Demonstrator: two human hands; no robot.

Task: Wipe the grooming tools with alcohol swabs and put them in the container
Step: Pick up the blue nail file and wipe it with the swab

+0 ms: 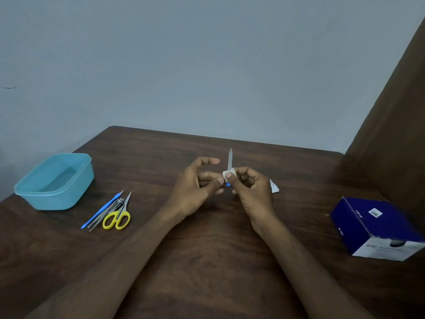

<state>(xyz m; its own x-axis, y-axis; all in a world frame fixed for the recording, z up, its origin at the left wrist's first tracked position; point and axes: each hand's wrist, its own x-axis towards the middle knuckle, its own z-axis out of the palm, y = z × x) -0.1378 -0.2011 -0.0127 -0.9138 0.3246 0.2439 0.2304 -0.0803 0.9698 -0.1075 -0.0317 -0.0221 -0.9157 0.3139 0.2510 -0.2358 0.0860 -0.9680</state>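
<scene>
A metal nail file [230, 158] with a blue handle end stands upright over the middle of the table. My left hand [197, 187] pinches its lower part between thumb and fingers. My right hand [249, 192] pinches a small white alcohol swab [228, 174] wrapped around the file's base. An empty light-blue plastic container [55, 180] sits at the table's left. Beside it lie yellow-handled scissors [118, 215], a blue-handled cuticle tool [101, 211], tweezers and a nail clipper in a small pile.
A torn white swab wrapper [274, 186] lies just right of my right hand. A dark blue and white box [377, 229] stands at the right of the wooden table [207, 261]. A brown panel rises at the far right.
</scene>
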